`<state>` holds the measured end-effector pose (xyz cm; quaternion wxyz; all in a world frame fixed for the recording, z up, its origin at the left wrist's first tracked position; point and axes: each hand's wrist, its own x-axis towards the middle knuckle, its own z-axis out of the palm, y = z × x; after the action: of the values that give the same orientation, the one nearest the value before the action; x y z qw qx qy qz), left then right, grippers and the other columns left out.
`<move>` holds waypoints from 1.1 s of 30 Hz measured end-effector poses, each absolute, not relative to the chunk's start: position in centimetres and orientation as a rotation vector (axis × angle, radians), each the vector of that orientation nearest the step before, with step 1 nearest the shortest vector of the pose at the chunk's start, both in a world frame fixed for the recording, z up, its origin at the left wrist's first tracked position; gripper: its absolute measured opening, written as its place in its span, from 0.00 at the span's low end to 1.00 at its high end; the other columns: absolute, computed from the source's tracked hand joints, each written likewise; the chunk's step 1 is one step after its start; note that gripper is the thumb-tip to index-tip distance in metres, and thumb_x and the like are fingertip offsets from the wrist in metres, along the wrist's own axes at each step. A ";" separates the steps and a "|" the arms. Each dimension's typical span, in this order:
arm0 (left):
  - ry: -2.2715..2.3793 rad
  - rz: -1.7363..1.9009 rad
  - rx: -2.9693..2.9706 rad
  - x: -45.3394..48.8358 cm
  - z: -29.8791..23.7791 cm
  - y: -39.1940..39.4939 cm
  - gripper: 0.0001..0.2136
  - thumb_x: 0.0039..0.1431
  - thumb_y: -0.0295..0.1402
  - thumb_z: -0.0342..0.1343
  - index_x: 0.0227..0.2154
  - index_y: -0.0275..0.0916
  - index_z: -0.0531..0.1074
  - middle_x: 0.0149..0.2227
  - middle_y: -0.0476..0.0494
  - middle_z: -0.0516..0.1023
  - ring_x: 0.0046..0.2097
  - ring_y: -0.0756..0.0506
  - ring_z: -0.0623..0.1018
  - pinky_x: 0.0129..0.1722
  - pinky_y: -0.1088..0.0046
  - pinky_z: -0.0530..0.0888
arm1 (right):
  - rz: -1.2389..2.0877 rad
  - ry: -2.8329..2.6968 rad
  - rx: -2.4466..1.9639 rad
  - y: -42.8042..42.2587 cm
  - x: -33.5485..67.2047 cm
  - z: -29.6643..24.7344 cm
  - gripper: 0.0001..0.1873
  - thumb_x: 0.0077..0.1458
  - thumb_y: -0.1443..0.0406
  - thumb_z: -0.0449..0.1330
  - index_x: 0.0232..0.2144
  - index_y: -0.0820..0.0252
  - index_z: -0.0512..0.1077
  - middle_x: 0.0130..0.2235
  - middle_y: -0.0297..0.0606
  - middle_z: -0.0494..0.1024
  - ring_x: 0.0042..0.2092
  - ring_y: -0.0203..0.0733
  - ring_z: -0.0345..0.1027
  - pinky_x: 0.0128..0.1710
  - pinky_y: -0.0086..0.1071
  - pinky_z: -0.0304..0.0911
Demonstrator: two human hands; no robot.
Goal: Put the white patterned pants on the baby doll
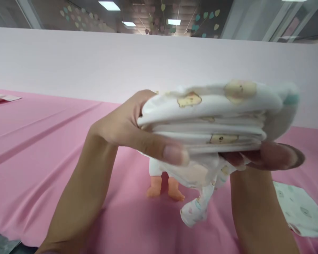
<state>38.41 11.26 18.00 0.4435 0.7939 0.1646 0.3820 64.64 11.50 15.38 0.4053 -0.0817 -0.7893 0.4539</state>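
A thick folded bundle of white baby clothes [175, 123] with yellow animal prints is lifted close before me, its stacked layers facing the camera. My left hand [137, 127] grips the left end, thumb pressed along the lower front. Under the right end, my right hand [270, 155] supports the fold with thumb and fingers closed on it; part of that hand is hidden. A thin printed piece of fabric [194, 211] with a rounded end dangles below the bundle. Behind it are a baby doll's bare feet [155, 187] and lower legs; the rest of the doll is mostly covered from sight.
A pink sheet [37, 141] with creases covers the table. To the right lies a folded pale printed cloth [302, 208]; a light cloth [1, 98] rests at the far left. A white partition [69, 63] stands along the back, below glass with heart decorations.
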 end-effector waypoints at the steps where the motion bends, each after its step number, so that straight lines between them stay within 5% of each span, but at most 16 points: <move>1: 0.392 0.969 1.958 38.3 18.3 11.1 0.27 0.46 0.59 0.74 0.39 0.41 0.84 0.38 0.41 0.84 0.44 0.33 0.86 0.42 0.60 0.85 | 1.153 -1.998 -0.203 11.0 64.3 15.7 0.23 0.55 0.43 0.68 0.44 0.50 0.79 0.26 0.28 0.75 0.32 0.40 0.78 0.30 0.30 0.74; 6: 0.528 0.984 1.799 37.4 18.0 9.3 0.25 0.62 0.59 0.63 0.45 0.40 0.83 0.38 0.42 0.85 0.47 0.32 0.86 0.39 0.64 0.83 | 1.097 -1.946 -0.422 9.1 62.7 17.0 0.26 0.53 0.52 0.75 0.52 0.52 0.79 0.44 0.32 0.82 0.46 0.48 0.80 0.43 0.37 0.76; 13: 0.807 1.020 1.561 36.4 12.3 6.1 0.23 0.56 0.50 0.72 0.49 0.42 0.82 0.43 0.39 0.86 0.48 0.34 0.84 0.42 0.64 0.81 | 1.233 -1.879 -0.787 9.0 61.0 15.7 0.22 0.54 0.54 0.74 0.48 0.57 0.81 0.47 0.40 0.84 0.50 0.51 0.79 0.49 0.42 0.75; 18: 0.901 1.179 1.396 38.2 9.5 4.4 0.19 0.53 0.43 0.75 0.44 0.40 0.83 0.43 0.41 0.85 0.47 0.37 0.83 0.41 0.68 0.79 | 1.170 -1.727 -1.007 8.6 59.8 12.4 0.18 0.58 0.54 0.69 0.45 0.58 0.81 0.45 0.40 0.84 0.47 0.47 0.78 0.45 0.38 0.72; 26: 0.993 1.252 1.014 40.9 5.4 1.0 0.22 0.62 0.51 0.67 0.46 0.36 0.80 0.39 0.41 0.84 0.36 0.44 0.81 0.33 0.72 0.76 | 1.183 -1.834 -1.243 6.7 60.3 10.0 0.21 0.57 0.49 0.69 0.44 0.58 0.79 0.41 0.38 0.83 0.41 0.46 0.75 0.38 0.37 0.68; 33: 1.065 1.196 1.214 40.8 3.3 -1.6 0.27 0.63 0.51 0.67 0.59 0.42 0.75 0.56 0.38 0.83 0.55 0.35 0.82 0.48 0.65 0.79 | 1.135 -1.948 -1.315 5.1 60.5 8.6 0.15 0.58 0.52 0.65 0.37 0.56 0.75 0.36 0.34 0.79 0.37 0.44 0.72 0.34 0.35 0.64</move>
<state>40.82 -1.64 3.26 0.5362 0.5100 0.4471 0.5024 60.50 5.11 8.64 0.2626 -0.4862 -0.7202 0.4196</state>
